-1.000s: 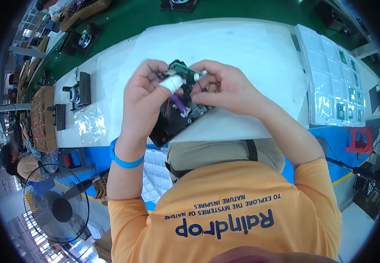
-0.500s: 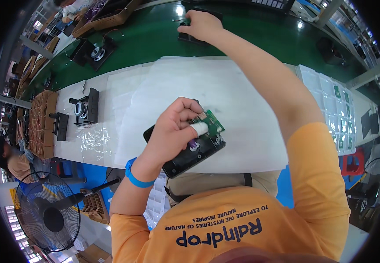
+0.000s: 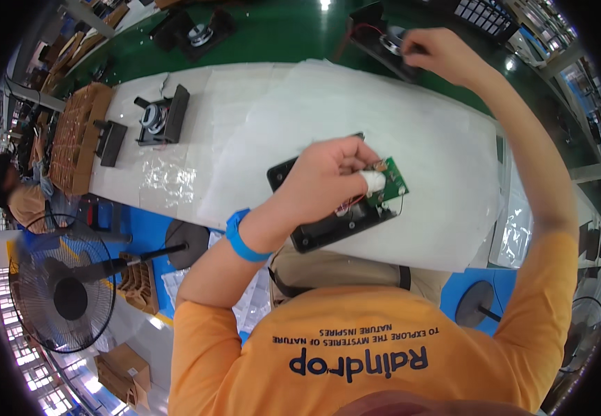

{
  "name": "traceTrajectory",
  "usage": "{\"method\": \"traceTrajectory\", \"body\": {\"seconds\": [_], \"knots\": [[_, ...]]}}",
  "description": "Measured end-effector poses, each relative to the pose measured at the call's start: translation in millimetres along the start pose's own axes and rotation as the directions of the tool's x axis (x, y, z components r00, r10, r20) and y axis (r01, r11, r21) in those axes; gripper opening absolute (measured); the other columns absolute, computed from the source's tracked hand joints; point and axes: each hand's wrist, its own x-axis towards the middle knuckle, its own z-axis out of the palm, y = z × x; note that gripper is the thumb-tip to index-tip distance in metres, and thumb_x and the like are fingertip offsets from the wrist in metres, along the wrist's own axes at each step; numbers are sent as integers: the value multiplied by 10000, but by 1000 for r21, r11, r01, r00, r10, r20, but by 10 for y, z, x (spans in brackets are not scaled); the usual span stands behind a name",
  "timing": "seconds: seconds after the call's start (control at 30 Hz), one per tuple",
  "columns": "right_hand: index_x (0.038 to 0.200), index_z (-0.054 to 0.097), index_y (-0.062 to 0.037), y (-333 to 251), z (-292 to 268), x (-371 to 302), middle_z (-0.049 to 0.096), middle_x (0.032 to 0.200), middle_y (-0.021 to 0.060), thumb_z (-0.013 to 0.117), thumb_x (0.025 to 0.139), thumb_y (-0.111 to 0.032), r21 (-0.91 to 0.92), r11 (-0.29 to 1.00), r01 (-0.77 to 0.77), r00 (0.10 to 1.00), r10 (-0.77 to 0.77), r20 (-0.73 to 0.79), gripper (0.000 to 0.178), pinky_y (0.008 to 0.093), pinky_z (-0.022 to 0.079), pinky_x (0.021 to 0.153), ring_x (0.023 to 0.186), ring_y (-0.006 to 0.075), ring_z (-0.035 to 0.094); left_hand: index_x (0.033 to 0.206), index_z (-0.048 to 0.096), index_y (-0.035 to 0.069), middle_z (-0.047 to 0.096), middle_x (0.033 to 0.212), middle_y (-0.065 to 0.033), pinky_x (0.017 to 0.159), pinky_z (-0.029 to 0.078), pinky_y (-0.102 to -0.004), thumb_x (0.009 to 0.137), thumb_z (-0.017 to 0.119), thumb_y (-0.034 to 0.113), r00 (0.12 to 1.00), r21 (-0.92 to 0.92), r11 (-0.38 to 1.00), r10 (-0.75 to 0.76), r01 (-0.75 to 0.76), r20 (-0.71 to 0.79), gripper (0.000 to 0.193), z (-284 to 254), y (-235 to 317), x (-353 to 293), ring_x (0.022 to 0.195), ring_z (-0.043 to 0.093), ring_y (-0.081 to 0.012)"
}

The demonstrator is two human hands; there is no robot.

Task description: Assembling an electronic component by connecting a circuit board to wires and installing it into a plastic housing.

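My left hand (image 3: 328, 173), with a white cover on its thumb, is closed on a green circuit board (image 3: 394, 182). The board is tilted over a black plastic casing (image 3: 323, 237), where thin red wires show beneath the fingers. That casing lies at an angle near the front edge of the white-covered table, partly hidden by the hand. Stretched out to the far right, my right hand (image 3: 442, 59) has its fingers curled at the edge of a black speaker housing (image 3: 366, 35). A round silver speaker (image 3: 392, 40) and a red wire show in that housing, on the green surface.
At left on the table stand another speaker housing (image 3: 169, 121), a smaller black part (image 3: 110, 143) and a divided cardboard box (image 3: 79, 139). A fan (image 3: 72, 298) is at lower left, a co-worker (image 3: 30, 194) beyond. Right of the sheet lies a clear-white tray (image 3: 515, 225).
My right hand has moved rightward, and the speaker housing under it now sits nearer, its speaker showing. My left hand still holds the circuit board over the casing. The whole view has shifted.
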Motion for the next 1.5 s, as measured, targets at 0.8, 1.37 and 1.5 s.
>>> {"method": "traceTrajectory", "body": {"seconds": [0.8, 1.37, 1.5], "knots": [[1033, 690, -114, -953, 1058, -1927, 668, 1087, 10, 631, 809, -103, -127, 866, 483, 875, -482, 43, 232, 335, 538, 750, 950, 210, 615, 1323, 599, 15, 704, 1110, -79, 782, 532, -215, 898, 547, -25, 990, 183, 983, 36, -11, -136, 430, 74, 156, -247, 939, 667, -106], [1008, 642, -103, -722, 1116, -2000, 648, 1026, 56, 685, 809, -80, -53, 918, 394, 919, -391, 46, 205, 366, 559, 748, 965, 228, 644, 1385, 520, -14, 635, 1194, -127, 903, 548, -261, 856, 504, -124, 984, 125, 983, 146, -134, -98, 541, 153, -13, -273, 1085, 646, -155], [996, 627, -92, -790, 1200, -1993, 637, 979, 58, 688, 832, -97, -71, 936, 345, 939, -345, 8, 175, 376, 550, 741, 935, 244, 646, 1361, 521, -26, 627, 1175, -111, 930, 541, -271, 839, 559, -140, 982, 141, 983, 138, -119, -131, 535, 211, 6, -286, 1100, 633, -162]]}}
